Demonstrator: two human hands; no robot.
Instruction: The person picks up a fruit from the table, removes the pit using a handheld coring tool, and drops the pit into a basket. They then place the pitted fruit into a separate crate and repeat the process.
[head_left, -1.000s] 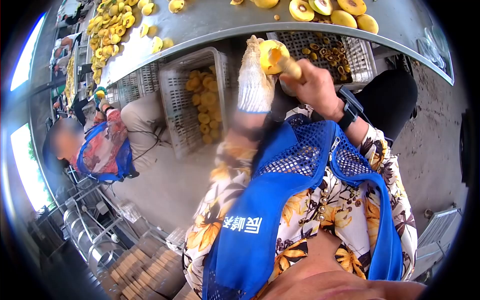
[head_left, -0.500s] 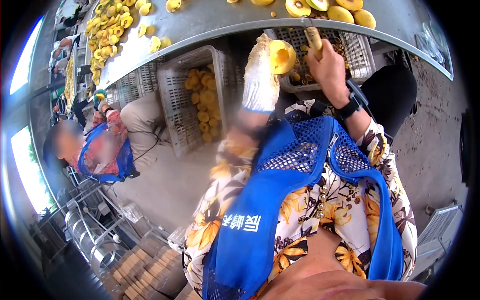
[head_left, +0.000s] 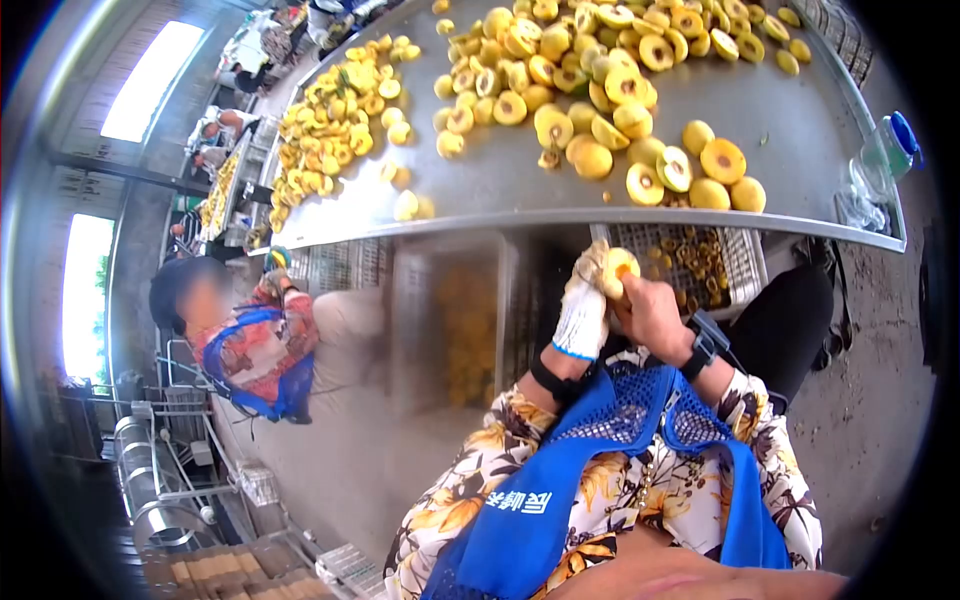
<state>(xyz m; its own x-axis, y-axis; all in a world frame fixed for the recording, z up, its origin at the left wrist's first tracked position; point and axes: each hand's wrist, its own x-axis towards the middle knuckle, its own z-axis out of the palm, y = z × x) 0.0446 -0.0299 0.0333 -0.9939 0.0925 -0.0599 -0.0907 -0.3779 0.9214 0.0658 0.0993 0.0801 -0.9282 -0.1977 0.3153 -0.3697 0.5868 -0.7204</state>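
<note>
My left hand (head_left: 583,305), in a white knitted glove, holds a yellow fruit half (head_left: 617,270) just below the edge of the metal table (head_left: 520,170). My bare right hand (head_left: 650,315), with a black wrist device, is closed against the fruit from the right; the tool seen in it earlier is hidden now. Both hands are over my lap, in front of a white crate (head_left: 700,262) with pits and scraps.
Many whole and halved yellow fruits (head_left: 590,90) lie on the table. A clear bottle with a blue cap (head_left: 880,160) stands at its right end. A blurred crate of fruit (head_left: 460,320) sits under the table. A seated person (head_left: 250,335) works at the left.
The view has tilted up and shows more of the table. My right hand has come back from the scrap crate to the fruit in my left hand.
</note>
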